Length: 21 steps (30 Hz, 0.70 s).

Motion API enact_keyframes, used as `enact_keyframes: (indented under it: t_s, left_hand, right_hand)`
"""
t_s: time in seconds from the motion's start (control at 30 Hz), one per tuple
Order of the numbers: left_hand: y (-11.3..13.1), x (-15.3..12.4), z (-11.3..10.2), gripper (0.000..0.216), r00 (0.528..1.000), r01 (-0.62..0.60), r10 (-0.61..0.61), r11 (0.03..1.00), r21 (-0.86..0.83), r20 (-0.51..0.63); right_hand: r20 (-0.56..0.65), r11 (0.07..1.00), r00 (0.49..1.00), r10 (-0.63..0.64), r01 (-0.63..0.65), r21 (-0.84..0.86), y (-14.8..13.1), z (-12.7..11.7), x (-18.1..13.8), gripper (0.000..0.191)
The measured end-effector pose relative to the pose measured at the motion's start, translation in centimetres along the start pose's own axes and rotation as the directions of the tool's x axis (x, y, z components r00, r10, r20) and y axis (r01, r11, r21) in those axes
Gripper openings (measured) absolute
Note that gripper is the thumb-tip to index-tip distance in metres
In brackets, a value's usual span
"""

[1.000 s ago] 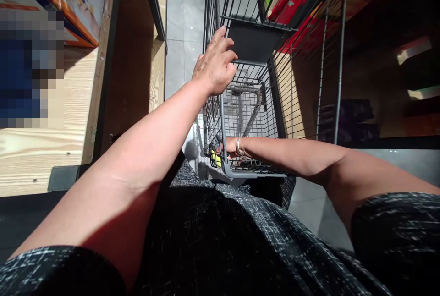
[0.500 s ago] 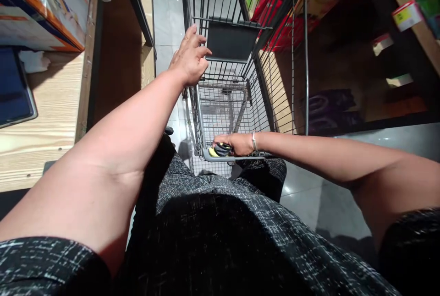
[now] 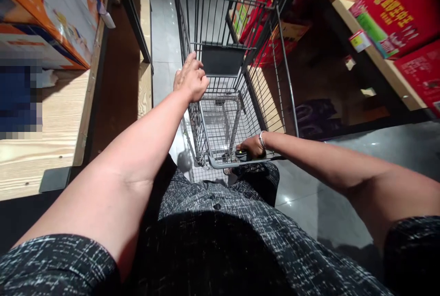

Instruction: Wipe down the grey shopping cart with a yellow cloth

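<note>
A dark wire shopping cart (image 3: 220,166) stands in front of me, its grey handle close to my waist. My left hand (image 3: 191,78) is closed over the cart's left side rail, fingers bent toward the inside of the basket. At the near end, my right hand (image 3: 253,146), with a light band at the wrist, is closed around a small black-and-yellow item (image 3: 242,154). That hand is right at the handle bar, and the item's kind is unclear. Through the wire mesh, the lower frame and floor show.
Wooden shelving on the left bears orange-and-white boxes (image 3: 65,12). To the right, a shelf (image 3: 364,51) holds red boxes (image 3: 395,7) with price tags along its edge. More red packages (image 3: 278,41) stand beyond the cart. Grey tiled floor (image 3: 165,21) runs ahead.
My left hand has come down onto the side rail, its spread fingers drawing in. My right hand has slid right along the handle with the black-and-yellow item. The view has shifted to the right.
</note>
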<state>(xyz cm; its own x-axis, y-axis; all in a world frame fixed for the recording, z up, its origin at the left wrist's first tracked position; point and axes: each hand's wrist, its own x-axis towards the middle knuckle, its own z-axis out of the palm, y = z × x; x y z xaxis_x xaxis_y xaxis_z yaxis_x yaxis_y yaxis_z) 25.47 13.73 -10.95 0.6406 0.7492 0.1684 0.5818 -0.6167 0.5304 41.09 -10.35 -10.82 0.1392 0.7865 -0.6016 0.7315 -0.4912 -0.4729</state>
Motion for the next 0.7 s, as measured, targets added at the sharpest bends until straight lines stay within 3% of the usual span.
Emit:
enact_keyframes:
  t_s: [0.07, 0.1, 0.13, 0.17, 0.2, 0.27, 0.3, 0.37, 0.43, 0.5, 0.6, 0.7]
  left_hand:
    - [0.3, -0.3, -0.4, 0.035, 1.0, -0.007, 0.007, 0.999, 0.036, -0.008]
    - [0.5, -0.4, -0.5, 0.035, 1.0, -0.008, 0.009, 0.998, 0.058, -0.01]
    - [0.6, -0.4, -0.6, 0.035, 1.0, -0.015, 0.015, 0.997, 0.079, -0.009]
    - [0.6, -0.4, -0.7, 0.036, 1.0, -0.025, 0.025, 0.995, 0.1, 0.006]
    - [0.7, -0.4, -0.8, 0.037, 0.999, -0.032, 0.031, 0.993, 0.112, 0.013]
    - [0.7, -0.5, -0.9, 0.04, 0.999, -0.037, 0.034, 0.991, 0.125, 0.025]
    - [0.8, -0.5, -0.9, 0.041, 0.999, -0.037, 0.033, 0.991, 0.127, 0.028]
    - [0.8, -0.8, -1.1, 0.043, 0.999, -0.039, 0.036, 0.992, 0.124, 0.028]
    - [1.0, -1.1, -1.2, 0.046, 0.998, -0.054, 0.051, 0.992, 0.114, 0.029]
    - [1.2, -1.4, -1.4, 0.048, 0.997, -0.07, 0.065, 0.991, 0.113, 0.041]
    - [2.0, -2.1, -1.3, 0.049, 0.995, -0.078, 0.068, 0.986, 0.145, 0.068]
    - [3.7, -3.2, -0.7, 0.049, 0.993, -0.097, 0.081, 0.977, 0.189, 0.088]
  right_hand:
    - [0.273, 0.985, 0.946, -0.172, 0.161, 0.061, -2.1, -0.4, 0.0, 0.037]
    - [0.335, 0.955, 0.895, -0.295, 0.27, 0.12, -3.0, -0.4, -0.5, 0.047]
    - [0.302, 0.913, 0.862, -0.407, 0.372, 0.168, -3.9, 0.0, -1.1, 0.056]
    - [0.178, 0.871, 0.856, -0.485, 0.455, 0.182, -4.5, 0.7, -2.0, 0.064]
    - [-0.019, 0.849, 0.861, -0.509, 0.505, 0.152, -4.8, 1.7, -2.8, 0.069]
    - [-0.402, 0.882, 0.82, -0.408, 0.468, 0.059, -4.6, 4.5, -4.3, 0.07]
    - [-0.54, 0.907, 0.771, -0.338, 0.42, 0.032, -4.3, 6.0, -4.7, 0.066]
    - [-0.707, 0.924, 0.647, -0.286, 0.38, -0.026, -3.4, 8.5, -5.1, 0.059]
    - [-0.779, 0.916, 0.543, -0.313, 0.39, -0.096, -2.5, 9.9, -4.9, 0.055]
    - [-0.806, 0.903, 0.478, -0.349, 0.402, -0.152, -1.5, 10.1, -4.7, 0.053]
    - [-0.831, 0.912, 0.442, -0.338, 0.372, -0.174, 0.7, 8.9, -4.8, 0.05]
    - [-0.838, 0.927, 0.458, -0.296, 0.351, -0.136, 4.5, 6.8, -5.4, 0.049]
